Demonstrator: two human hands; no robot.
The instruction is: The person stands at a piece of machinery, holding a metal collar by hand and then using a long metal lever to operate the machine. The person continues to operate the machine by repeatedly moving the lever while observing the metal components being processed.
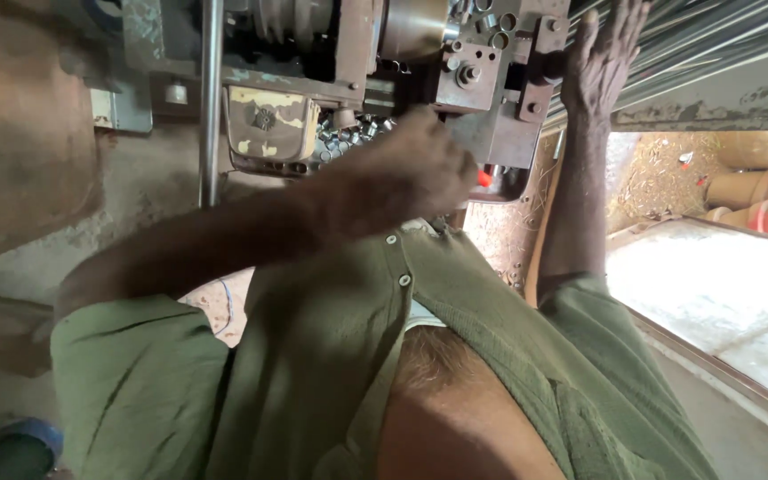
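My left hand (pixel 411 169) reaches across my chest to a rusty brown metal machine (pixel 482 80). Its fingers are curled into a fist, with the back of the hand towards me. A red-tipped handle (pixel 485 178) pokes out at the knuckles, and the rest of it is hidden inside the fist. My right hand (pixel 604 55) is raised at the upper right. Its fingers are spread flat against a bundle of long shiny metal rods (pixel 713 36), pressing on them without gripping. Small cut metal rings (pixel 348 135) lie heaped in the machine just behind my left hand.
A vertical steel bar (pixel 211 98) stands at the left of the machine. A yellowish worn cover plate (pixel 270 120) hangs under it. Metal shavings (pixel 660 173) litter the floor at right, beside tan and pink tubes (pixel 762 200) and a pale slab (pixel 713 284). My green shirt (pixel 313 373) fills the bottom.
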